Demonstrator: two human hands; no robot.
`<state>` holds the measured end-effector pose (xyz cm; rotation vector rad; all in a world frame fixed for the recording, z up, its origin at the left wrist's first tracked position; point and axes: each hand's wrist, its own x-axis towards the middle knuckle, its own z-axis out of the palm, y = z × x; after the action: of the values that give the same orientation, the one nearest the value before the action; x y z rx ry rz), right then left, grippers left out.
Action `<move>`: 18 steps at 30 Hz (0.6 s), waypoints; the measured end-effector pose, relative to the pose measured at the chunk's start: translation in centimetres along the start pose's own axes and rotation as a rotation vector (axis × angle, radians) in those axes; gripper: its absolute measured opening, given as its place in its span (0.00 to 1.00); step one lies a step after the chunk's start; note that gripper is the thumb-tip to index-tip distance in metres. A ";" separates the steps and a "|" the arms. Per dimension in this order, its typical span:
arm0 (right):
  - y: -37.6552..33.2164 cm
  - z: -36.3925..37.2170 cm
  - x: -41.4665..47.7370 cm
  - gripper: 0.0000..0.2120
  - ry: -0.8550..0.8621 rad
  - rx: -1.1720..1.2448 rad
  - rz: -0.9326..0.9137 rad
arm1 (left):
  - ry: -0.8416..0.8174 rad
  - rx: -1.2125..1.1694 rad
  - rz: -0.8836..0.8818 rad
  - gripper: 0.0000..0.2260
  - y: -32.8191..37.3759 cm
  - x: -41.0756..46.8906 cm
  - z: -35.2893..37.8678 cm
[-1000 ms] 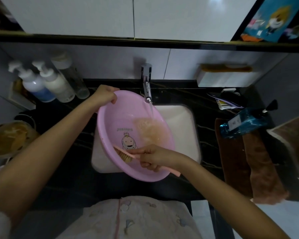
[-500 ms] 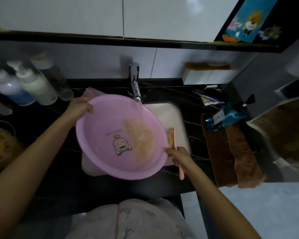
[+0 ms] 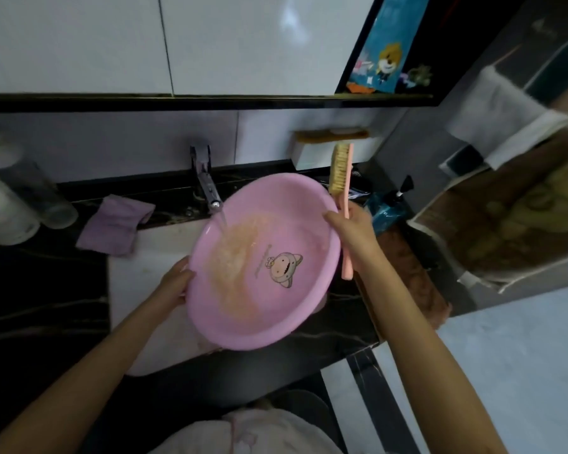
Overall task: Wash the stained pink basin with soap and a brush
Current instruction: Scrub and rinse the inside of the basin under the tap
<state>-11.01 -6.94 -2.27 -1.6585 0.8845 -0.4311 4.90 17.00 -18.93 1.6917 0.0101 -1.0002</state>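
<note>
The pink basin (image 3: 276,303) is held tilted over the white sink (image 3: 151,257), with a cartoon figure printed inside. Water runs from the chrome tap (image 3: 207,188) onto an orange-brown stain on its inner left side. My left hand (image 3: 174,283) grips the basin's left rim. My right hand (image 3: 351,224) presses on the right rim and holds a pink-handled brush (image 3: 341,178), whose bristle head points up and away, outside the basin.
A purple cloth (image 3: 115,224) lies on the dark counter left of the tap. Pump bottles (image 3: 10,204) stand at the far left. A blue bottle (image 3: 387,208) and a brown towel (image 3: 410,273) lie right of the sink. A white holder (image 3: 328,149) sits on the wall.
The brush has left the inside of the basin and now sits outside its right rim. My left hand slid from the far rim to the near left rim, and the basin turned.
</note>
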 end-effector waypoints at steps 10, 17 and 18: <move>-1.4 1.0 -2.6 0.09 0.098 -0.229 -0.422 | -0.077 -0.300 -0.072 0.09 1.5 2.9 6.0; -2.5 1.5 -4.5 0.24 0.123 -0.347 -0.695 | -0.042 -0.113 -0.057 0.17 1.8 3.9 6.0; -2.8 1.4 -4.6 0.24 0.130 -0.392 -0.740 | -0.044 -0.110 -0.048 0.16 1.6 4.0 6.0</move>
<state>-12.12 -2.39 0.75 -2.3313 0.4281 -0.9177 4.64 9.69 -20.27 1.5746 0.0756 -1.0539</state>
